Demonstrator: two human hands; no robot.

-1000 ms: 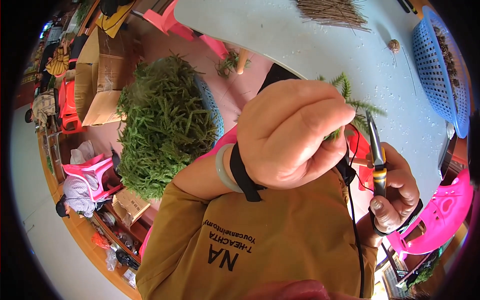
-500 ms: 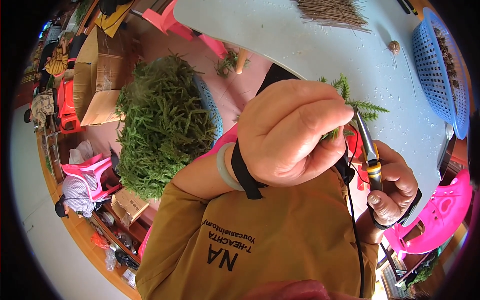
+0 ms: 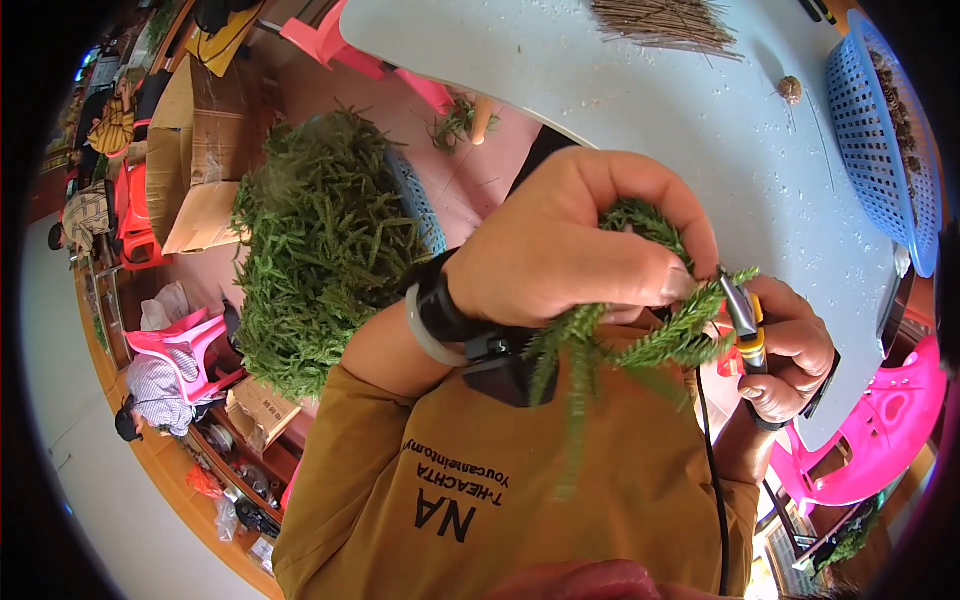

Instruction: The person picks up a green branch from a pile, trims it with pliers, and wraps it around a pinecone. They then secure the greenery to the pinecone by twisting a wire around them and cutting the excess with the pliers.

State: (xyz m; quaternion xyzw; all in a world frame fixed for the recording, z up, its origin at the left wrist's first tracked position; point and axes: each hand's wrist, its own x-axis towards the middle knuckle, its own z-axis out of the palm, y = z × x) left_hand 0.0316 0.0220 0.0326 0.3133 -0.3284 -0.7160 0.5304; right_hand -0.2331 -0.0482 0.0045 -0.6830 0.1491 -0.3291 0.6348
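Note:
My left hand point(image 3: 570, 250) pinches a green pine sprig point(image 3: 665, 345) between thumb and forefinger, in front of my chest. Its needled branches hang below the fingers, some smeared by motion. A dark band and a pale bangle circle that wrist. My right hand point(image 3: 795, 345) is closed round the yellow and black handles of a pair of pliers point(image 3: 742, 310). The metal jaws point up, right beside the left fingertips and the end of the sprig; whether they grip anything cannot be made out. To the left, a big heap of similar sprigs point(image 3: 320, 250) fills a blue basket point(image 3: 412, 195).
Beyond my hands stretches a pale table point(image 3: 570, 65) with a bundle of thin brown sticks point(image 3: 665, 22), a small brown cone on a wire point(image 3: 790, 90) and a blue basket of cones point(image 3: 850, 125). A pink chair point(image 3: 900, 400) stands right, a cardboard box point(image 3: 215, 130) left.
My left hand has turned, bringing much more of the sprig into sight below the fingers. The pliers have dropped slightly and their jaws remain by the left fingertips.

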